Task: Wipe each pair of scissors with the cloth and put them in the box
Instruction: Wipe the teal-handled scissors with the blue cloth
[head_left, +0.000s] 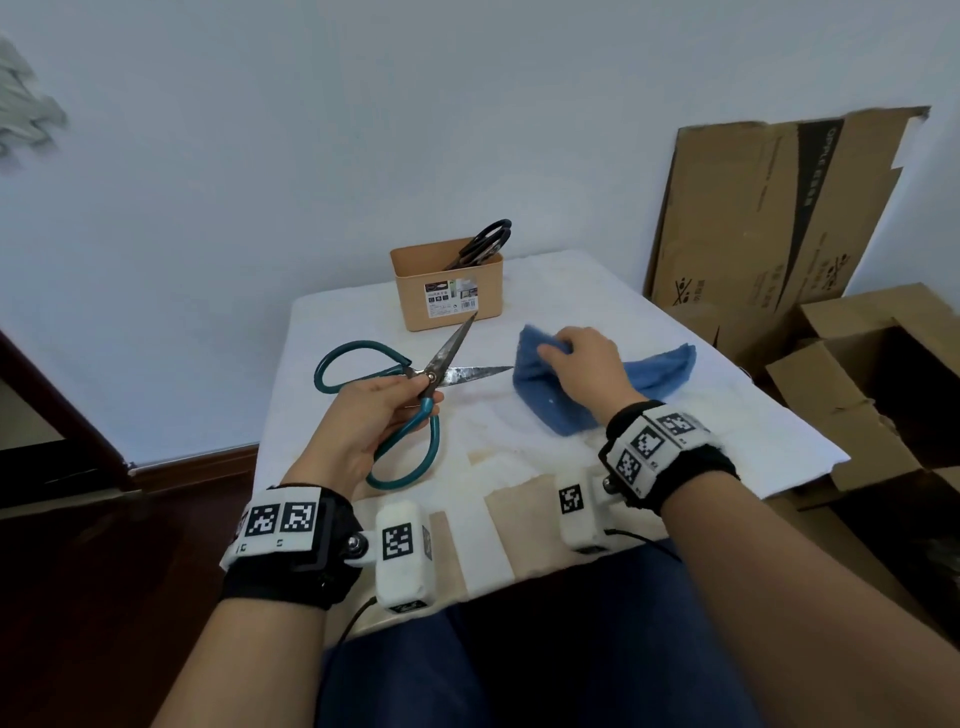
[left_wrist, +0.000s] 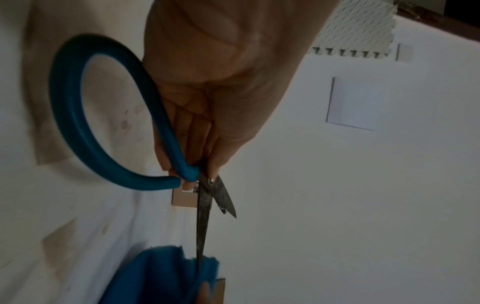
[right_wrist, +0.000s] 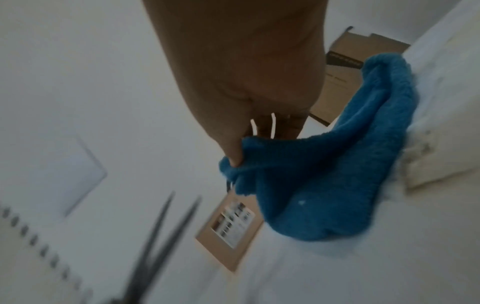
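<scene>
My left hand (head_left: 387, 402) grips a pair of teal-handled scissors (head_left: 441, 366) near the pivot, above the white table (head_left: 675, 415); their stained blades are spread apart. In the left wrist view the scissors (left_wrist: 202, 205) point down toward the blue cloth (left_wrist: 161, 275). My right hand (head_left: 571, 353) pinches the blue cloth (head_left: 660, 369), which lies bunched on the table just right of one blade tip. The right wrist view shows my thumb and fingers holding a fold of the cloth (right_wrist: 324, 168). A tan box (head_left: 447, 291) stands at the far side, with black-handled scissors (head_left: 485, 241) standing in it.
Flattened and open cardboard boxes (head_left: 769, 208) stand to the right of the table. A white wall is behind, and dark wooden floor lies to the left. My lap in dark blue fabric is at the table's near edge.
</scene>
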